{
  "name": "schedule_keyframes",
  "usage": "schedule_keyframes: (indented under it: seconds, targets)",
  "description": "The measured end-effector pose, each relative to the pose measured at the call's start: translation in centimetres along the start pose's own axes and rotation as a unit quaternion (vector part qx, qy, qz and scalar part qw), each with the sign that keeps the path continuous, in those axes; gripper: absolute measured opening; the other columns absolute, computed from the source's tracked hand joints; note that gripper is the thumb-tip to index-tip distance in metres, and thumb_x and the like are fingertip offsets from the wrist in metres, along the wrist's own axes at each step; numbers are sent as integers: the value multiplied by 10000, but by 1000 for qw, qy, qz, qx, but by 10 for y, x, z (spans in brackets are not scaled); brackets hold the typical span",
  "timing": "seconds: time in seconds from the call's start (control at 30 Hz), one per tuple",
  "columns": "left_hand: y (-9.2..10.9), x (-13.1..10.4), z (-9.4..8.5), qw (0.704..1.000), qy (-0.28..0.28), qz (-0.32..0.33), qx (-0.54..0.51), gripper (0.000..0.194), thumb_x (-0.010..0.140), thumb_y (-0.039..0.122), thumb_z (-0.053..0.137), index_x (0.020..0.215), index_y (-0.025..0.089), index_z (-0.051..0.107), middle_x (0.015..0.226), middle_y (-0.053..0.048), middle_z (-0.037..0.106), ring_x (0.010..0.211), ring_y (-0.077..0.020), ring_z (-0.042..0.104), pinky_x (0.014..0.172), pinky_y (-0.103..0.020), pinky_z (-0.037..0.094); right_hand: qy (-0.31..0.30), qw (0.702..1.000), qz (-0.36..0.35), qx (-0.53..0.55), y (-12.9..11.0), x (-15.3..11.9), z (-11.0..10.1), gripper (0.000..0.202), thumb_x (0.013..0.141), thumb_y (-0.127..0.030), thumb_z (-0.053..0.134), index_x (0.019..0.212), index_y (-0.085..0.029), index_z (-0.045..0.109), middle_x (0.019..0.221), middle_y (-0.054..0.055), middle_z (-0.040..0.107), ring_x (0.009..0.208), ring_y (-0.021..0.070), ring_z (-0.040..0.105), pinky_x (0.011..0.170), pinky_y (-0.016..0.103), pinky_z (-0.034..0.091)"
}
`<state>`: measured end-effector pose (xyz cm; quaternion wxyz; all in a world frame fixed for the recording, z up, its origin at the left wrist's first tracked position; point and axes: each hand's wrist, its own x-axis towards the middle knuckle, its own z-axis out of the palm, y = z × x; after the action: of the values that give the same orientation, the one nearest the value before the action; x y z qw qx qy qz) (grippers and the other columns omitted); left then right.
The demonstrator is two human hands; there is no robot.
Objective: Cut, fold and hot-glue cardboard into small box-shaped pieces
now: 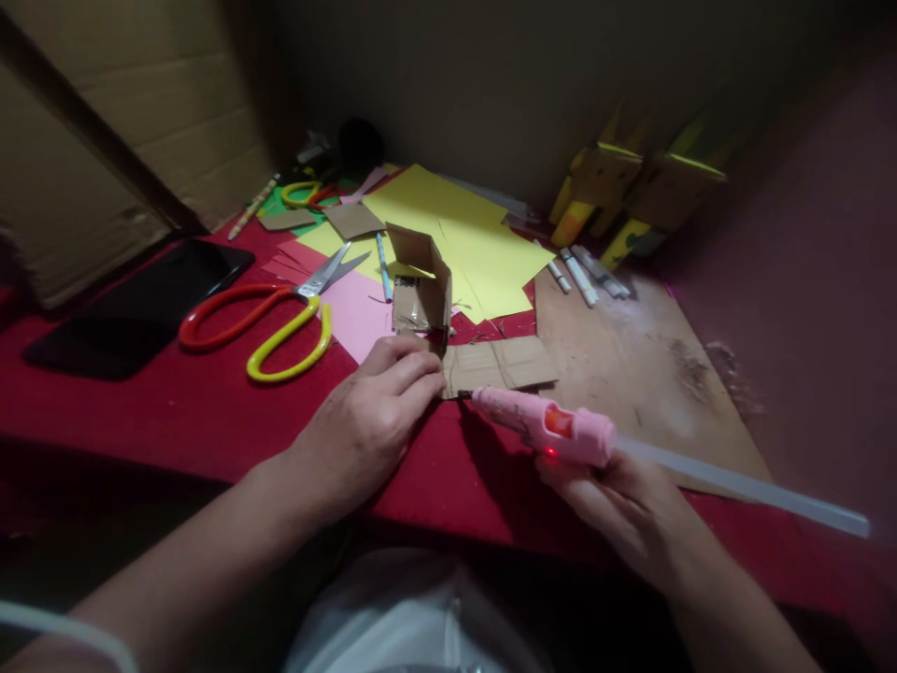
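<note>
Though bright pink, glue gun (529, 422) with hidden handle.

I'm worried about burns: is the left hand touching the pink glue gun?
Apart: in the head view, cardboard shows between the left hand and the pink glue gun.

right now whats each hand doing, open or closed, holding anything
Left hand: closed on the folded cardboard, thumb hidden.
Right hand: closed, holding the pink glue gun, its nozzle at the cardboard's near edge.
</note>
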<state>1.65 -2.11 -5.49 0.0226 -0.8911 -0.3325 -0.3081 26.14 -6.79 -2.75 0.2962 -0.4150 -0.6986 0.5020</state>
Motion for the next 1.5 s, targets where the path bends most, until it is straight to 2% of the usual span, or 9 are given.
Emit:
schedule_keyframes:
  seconds: [0.23, 0.53, 0.77, 0.9, 1.1, 1.27, 1.43, 1.5]
  targets:
    - [0, 0, 0, 1000, -1, -1, 2, 193, 936, 84, 468, 1021, 40, 636, 1059, -145, 655, 1087, -275, 476, 935, -406, 477, 18, 999, -4, 30, 2, -1, 1, 445, 952, -310, 505, 1394, -265, 515, 1452, 52, 519, 1361, 296, 453, 1164, 497, 331]
    - [0, -1, 0, 1000, 7, 3, 6, 189, 930, 70, 470, 1001, 35, 642, 1036, -146, 660, 1076, -275, 485, 919, -409, 485, 16, 1000, -11, 17, -4, 1, 0, 409, 964, -321, 474, 1363, -270, 549, 1424, 43, 547, 1338, 286, 483, 1155, 497, 350]
    - [1, 0, 0, 1000, 3, -2, 6, 196, 930, 85, 469, 1001, 42, 647, 1042, -153, 663, 1081, -276, 487, 923, -398, 484, -17, 999, -6, -30, -5, 2, 2, 458, 963, -270, 486, 1420, -278, 475, 1461, 34, 509, 1375, 276, 433, 1182, 496, 286]
    - [2, 1, 0, 1000, 4, 0, 3, 196, 927, 81, 470, 999, 38, 648, 1043, -153, 662, 1080, -275, 488, 932, -398, 479, -15, 1000, 0, -27, -6, 1, 1, 472, 964, -274, 479, 1435, -276, 454, 1467, 40, 501, 1378, 281, 429, 1172, 504, 303]
    - [2, 1, 0, 1000, 4, -5, -1, 201, 933, 84, 463, 1001, 37, 647, 1044, -149, 660, 1078, -277, 483, 920, -403, 488, 8, 1000, 6, -24, -3, -2, 0, 456, 962, -278, 483, 1418, -276, 484, 1457, 44, 514, 1372, 283, 438, 1181, 486, 295]
    - [2, 1, -1, 1000, -1, -2, 4, 212, 928, 60, 451, 1008, 36, 646, 1048, -150, 659, 1073, -279, 482, 927, -419, 486, 37, 999, 14, -6, 4, -2, 0, 462, 949, -293, 503, 1410, -269, 496, 1420, 52, 553, 1346, 295, 472, 1159, 488, 339]
    - [1, 1, -1, 1000, 2, 1, 2, 220, 918, 43, 447, 1009, 42, 647, 1042, -151, 666, 1076, -283, 488, 923, -429, 494, 34, 997, 73, -21, -8, -5, -1, 452, 956, -301, 498, 1408, -296, 496, 1411, 41, 563, 1361, 294, 453, 1165, 501, 319]
    - [1, 1, 0, 1000, 6, 3, 1, 215, 911, 39, 455, 1014, 44, 644, 1042, -149, 667, 1075, -282, 492, 923, -427, 496, 50, 996, 70, 5, -12, -5, 0, 431, 953, -299, 498, 1383, -296, 529, 1386, 36, 586, 1340, 293, 480, 1141, 486, 371]
